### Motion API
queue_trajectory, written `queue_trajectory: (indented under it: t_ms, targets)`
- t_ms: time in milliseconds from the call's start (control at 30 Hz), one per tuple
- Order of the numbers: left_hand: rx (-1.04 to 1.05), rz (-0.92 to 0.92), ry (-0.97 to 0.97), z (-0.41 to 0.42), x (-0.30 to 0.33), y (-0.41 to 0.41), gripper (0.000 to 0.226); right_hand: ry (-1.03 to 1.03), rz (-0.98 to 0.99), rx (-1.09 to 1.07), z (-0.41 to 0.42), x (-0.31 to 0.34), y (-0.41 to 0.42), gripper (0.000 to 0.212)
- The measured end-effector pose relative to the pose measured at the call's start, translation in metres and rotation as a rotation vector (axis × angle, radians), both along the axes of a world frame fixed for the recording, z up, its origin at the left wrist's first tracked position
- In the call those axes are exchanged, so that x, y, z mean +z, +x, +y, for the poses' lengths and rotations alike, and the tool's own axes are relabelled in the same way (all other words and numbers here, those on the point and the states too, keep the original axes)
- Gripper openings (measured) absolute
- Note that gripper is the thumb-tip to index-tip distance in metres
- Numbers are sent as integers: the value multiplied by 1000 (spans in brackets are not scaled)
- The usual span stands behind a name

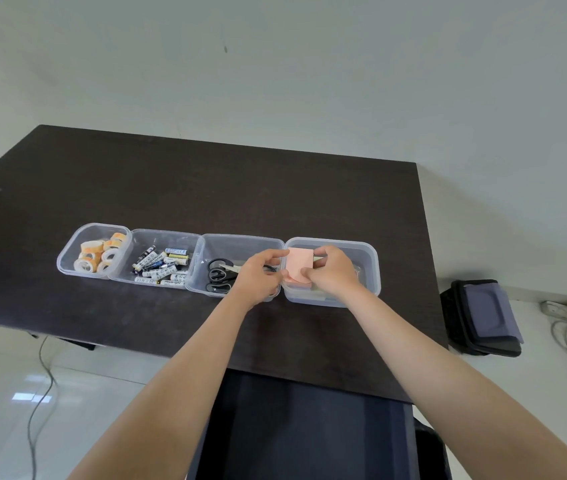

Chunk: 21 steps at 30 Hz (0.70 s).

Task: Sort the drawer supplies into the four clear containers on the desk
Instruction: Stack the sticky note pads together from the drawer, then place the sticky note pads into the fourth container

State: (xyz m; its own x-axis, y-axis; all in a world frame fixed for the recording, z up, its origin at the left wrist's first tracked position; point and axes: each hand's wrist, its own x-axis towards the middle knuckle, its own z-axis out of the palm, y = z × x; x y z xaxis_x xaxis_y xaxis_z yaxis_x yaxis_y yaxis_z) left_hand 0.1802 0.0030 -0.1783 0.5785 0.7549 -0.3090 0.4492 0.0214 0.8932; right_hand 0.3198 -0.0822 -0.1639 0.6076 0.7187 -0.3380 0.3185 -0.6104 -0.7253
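Four clear containers in a row on the desk [171, 174], one kind each: tape rolls [98, 256] far left, then batteries [162, 266], scissors [219, 273]. Left hand [258, 275] and right hand [330, 271] both pinch a pink sticky-note pad [297, 266] over the rightmost container [372, 268], likely lowering it in; pad square, pale salmon, one corner curled

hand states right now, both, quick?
Left hand: pinching the left edge of the pink sticky-note pad.
Right hand: gripping the same pad's right side, over the rightmost container.
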Motion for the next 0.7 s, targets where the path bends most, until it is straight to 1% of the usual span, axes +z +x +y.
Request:
queue_trajectory:
  t_ms: [200, 333, 433, 500, 567, 700]
  targets:
    - [-14, 76, 54, -2, 8, 2, 40, -51, -3, 92, -1, 10, 6, 45]
    - [-118, 235, 214, -3, 23, 3, 46, -39, 25, 47, -6, 15, -2, 50]
    - [-159, 302, 279, -11, 30, 0, 50, 20, -47, -18, -20, 25, -14, 45]
    - [-145, 273, 351, -23, 31, -10, 47, 140, -126, -105, -37, 29, -28, 37]
    - [-98, 202, 417, -43, 31, -27, 42, 271, -201, -136, -61, 27, -49, 30]
    - [-16, 54, 433, -106, 22, -82, 35, 451, -237, -177, -123, 10, -114, 25]
